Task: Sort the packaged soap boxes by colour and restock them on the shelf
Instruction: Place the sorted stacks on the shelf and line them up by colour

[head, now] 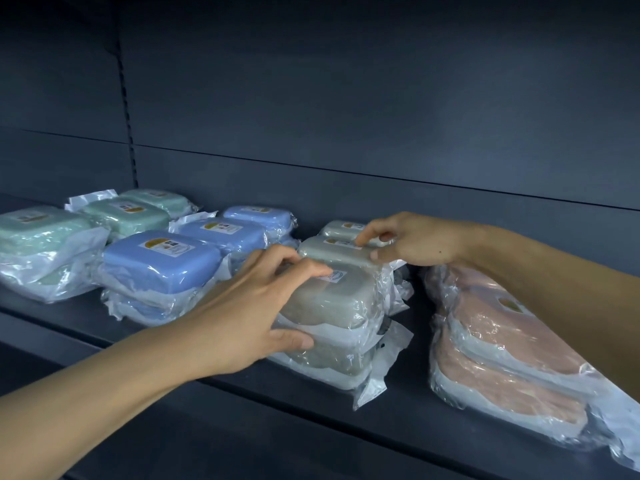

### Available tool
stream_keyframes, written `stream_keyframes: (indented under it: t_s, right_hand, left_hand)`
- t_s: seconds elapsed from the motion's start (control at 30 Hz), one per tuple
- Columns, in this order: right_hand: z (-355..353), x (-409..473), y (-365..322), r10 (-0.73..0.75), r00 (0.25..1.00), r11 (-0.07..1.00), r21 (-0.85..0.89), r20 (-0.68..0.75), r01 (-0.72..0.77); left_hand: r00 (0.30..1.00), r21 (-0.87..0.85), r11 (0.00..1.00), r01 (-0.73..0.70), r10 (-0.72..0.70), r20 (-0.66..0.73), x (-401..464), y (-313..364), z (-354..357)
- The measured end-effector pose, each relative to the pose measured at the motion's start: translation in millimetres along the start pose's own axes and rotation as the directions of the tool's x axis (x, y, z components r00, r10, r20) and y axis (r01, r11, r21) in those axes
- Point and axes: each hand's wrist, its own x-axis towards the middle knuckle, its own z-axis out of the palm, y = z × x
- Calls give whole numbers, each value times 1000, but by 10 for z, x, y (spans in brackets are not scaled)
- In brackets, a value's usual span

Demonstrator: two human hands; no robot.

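The left hand (249, 306) reaches in from the lower left, nearest the camera, and grips the front grey box (332, 299): its fingers (304, 270) curl over the top by the label and the thumb presses the near side, where this box sits on a second grey box (329, 358) beneath it.

On the dark shelf (207, 393), from the left, lie the green boxes (45, 237), each in clear wrap: one at the front edge and two more behind it toward the back panel (346, 98). Just beside them are the blue boxes (159, 261), three in a row running from front to back, the front one resting on another wrapped box. Next comes the grey group, with the two stacked boxes at the front, a grey box (332, 247) touching them from behind, and one more at the back, partly hidden by the right hand (415, 240). That hand comes in from the right over the pink stack, and its fingers (372, 235) pinch the top edge of the grey box behind the front stack, thumb on its near edge. Furthest right, near the grey group but apart from it, the pink boxes (502, 341) lie stacked at the shelf's front, partly covered by the right forearm.
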Motion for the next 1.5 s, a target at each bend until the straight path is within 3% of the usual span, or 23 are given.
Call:
stream_keyframes:
  t_s: [0.47,0.6,0.67,0.8,1.03,1.23,1.4,1.5]
  right_hand:
    - [-59,203,231,-8,998,1000,10,58,8]
    - [-185,185,276,-8,996,999,47,-86,12]
    - [-219,217,343,35,993,999,-36,-117,-40]
    - [-158,235,417,98,994,984,-151,41,-91]
    - [-239,1,189,-20,969,997,-75,-247,2]
    - [-10,-235,4,67,995,978,-192,-77,-81]
    - [25,-615,-125,66,963,980,-162,-263,-112]
    - [-12,-928,-180,57,958,986,-133,-283,-98]
  left_hand:
    - [1000,14,1000,17,-17,2,354,-107,152]
    - [999,-27,999,21,-20,47,329,-113,144]
    - [998,-61,998,30,-26,54,325,-101,138]
    - [998,-66,997,42,-39,48,328,-69,132]
    - [999,-62,997,42,-43,-11,278,-67,115]
    - [997,-63,996,60,-63,-47,258,-35,117]
    - [994,-89,991,97,-102,-47,221,-17,85]
    - [987,-85,987,135,-142,-75,120,59,36]
